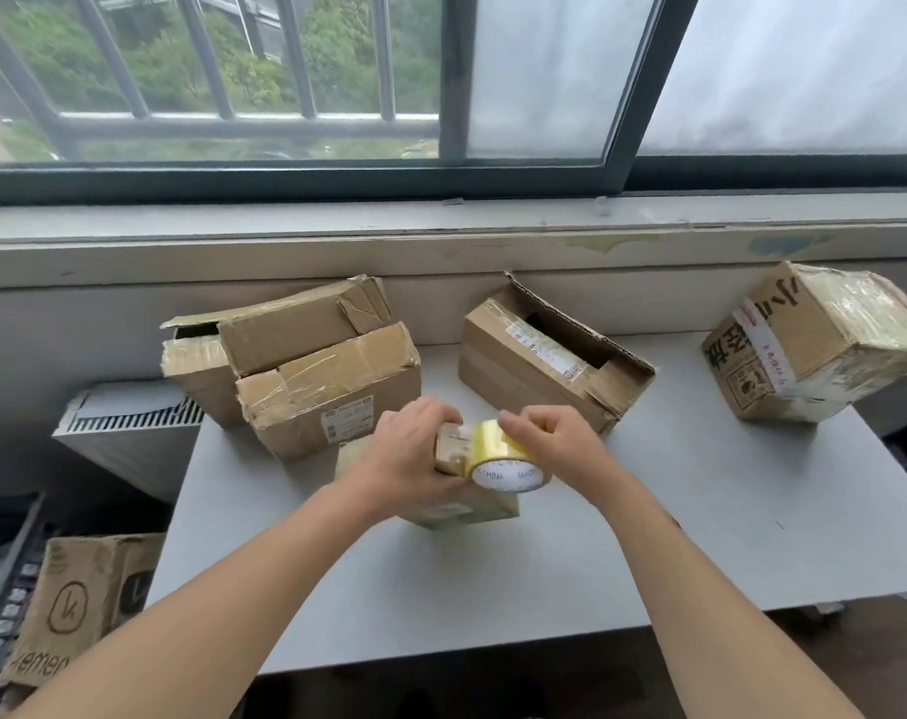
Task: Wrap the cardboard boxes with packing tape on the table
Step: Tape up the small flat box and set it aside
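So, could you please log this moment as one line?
left hand: holds small box | right hand: grips tape roll against it

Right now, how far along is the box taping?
Looks done: far-right box, covered in glossy tape. In hand: left hand holds the small box, right hand grips the tape roll against it. Left: open box with its flap up, and the stacked boxes at left, whose tape looks old and crumpled.
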`<state>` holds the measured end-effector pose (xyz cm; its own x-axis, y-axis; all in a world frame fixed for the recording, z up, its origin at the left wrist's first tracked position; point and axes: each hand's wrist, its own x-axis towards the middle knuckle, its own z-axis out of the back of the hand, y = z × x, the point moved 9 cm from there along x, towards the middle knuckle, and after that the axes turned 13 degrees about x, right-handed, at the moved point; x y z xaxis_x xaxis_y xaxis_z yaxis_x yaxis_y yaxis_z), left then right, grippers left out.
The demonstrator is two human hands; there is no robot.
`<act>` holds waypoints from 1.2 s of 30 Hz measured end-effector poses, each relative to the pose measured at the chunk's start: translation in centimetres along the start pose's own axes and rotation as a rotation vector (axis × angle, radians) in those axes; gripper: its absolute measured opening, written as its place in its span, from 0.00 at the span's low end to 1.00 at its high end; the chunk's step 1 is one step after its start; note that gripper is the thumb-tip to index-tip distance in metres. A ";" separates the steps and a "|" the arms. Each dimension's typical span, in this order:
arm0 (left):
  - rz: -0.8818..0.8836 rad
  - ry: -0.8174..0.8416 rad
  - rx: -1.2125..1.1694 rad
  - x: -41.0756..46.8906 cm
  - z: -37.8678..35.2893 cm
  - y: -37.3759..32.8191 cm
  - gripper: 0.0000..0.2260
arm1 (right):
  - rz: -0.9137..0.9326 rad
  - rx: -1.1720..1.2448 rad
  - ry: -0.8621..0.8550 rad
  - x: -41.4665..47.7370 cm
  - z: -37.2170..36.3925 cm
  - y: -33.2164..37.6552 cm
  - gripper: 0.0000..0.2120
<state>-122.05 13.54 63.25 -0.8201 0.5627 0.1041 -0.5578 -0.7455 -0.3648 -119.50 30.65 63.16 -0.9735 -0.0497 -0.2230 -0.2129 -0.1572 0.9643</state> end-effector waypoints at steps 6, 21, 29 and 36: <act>0.081 -0.004 -0.307 -4.2 -1.3 4.5 0.28 | 0.072 -0.284 0.242 0.2 -6.7 4.3 0.18; 0.125 0.109 -0.224 -9.6 -3.3 10.5 0.24 | -0.093 -0.785 0.200 1.1 -1.1 -2.2 0.25; 0.119 0.077 -0.281 -9.9 -3.6 10.6 0.23 | -0.159 -0.773 0.166 1.0 -1.4 -6.3 0.29; 0.035 0.158 0.352 -10.1 -5.2 9.5 0.27 | -0.192 -0.736 0.211 1.1 -1.7 -7.6 0.28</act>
<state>-118.43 2.62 53.89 -0.8251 0.5622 -0.0563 -0.5618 -0.8269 -0.0232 -118.82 30.13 55.35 -0.8733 -0.1298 -0.4695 -0.1945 -0.7907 0.5805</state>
